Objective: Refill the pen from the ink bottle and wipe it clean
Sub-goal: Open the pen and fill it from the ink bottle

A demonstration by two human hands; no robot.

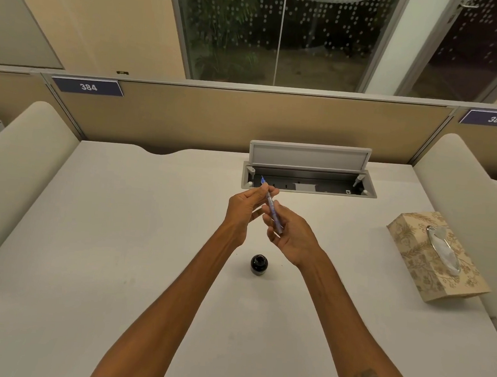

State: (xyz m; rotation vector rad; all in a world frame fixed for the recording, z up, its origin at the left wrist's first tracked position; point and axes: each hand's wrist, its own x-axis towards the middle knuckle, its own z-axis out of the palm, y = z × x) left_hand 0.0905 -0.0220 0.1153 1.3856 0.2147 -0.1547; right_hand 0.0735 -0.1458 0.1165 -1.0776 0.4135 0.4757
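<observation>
A slim translucent blue pen (272,208) is held up above the white desk, its blue tip pointing away and up. My left hand (244,210) pinches the pen near the tip end. My right hand (292,236) grips the lower part of the barrel. A small dark ink bottle (259,264) stands open on the desk below and between my forearms, apart from both hands. Its cap is not in sight.
A patterned tissue box (432,256) with a tissue poking out lies at the right side of the desk. An open cable hatch (309,178) with raised lid sits at the back. Padded dividers flank the desk left (19,170) and right (464,187).
</observation>
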